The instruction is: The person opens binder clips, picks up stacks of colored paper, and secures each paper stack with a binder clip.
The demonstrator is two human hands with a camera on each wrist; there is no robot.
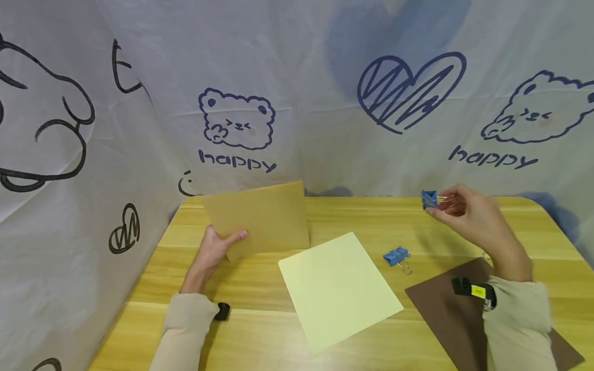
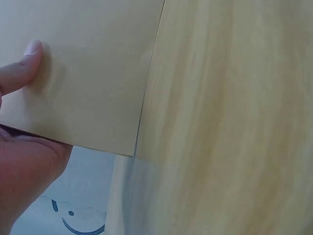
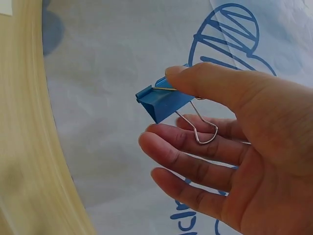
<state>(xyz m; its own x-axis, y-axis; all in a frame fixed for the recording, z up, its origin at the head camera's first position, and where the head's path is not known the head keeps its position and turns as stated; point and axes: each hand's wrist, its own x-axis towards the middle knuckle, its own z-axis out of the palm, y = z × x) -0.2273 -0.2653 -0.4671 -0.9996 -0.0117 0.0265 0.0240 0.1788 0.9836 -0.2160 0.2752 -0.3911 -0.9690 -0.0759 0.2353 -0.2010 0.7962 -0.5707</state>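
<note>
My left hand [image 1: 214, 248] grips a tan sheet of paper [image 1: 262, 219] by its lower left part, thumb laid across the front and the other fingers behind, hidden in the head view. The paper is tilted up over the back left of the table. At the back right, my right hand [image 1: 480, 219] holds a blue binder clip [image 3: 168, 103] in the air. Its thumb lies on one wire handle, while the other handle points down toward the fingers. A second blue binder clip [image 1: 396, 256] lies on the table below that hand.
A pale yellow square of paper [image 1: 341, 293] lies at the middle of the wooden table [image 1: 250, 335]. On the right, a dark brown sheet [image 1: 441, 309] is partly covered by my right forearm. A white cloth with drawings [image 1: 320, 134] hangs behind the table and along its left side.
</note>
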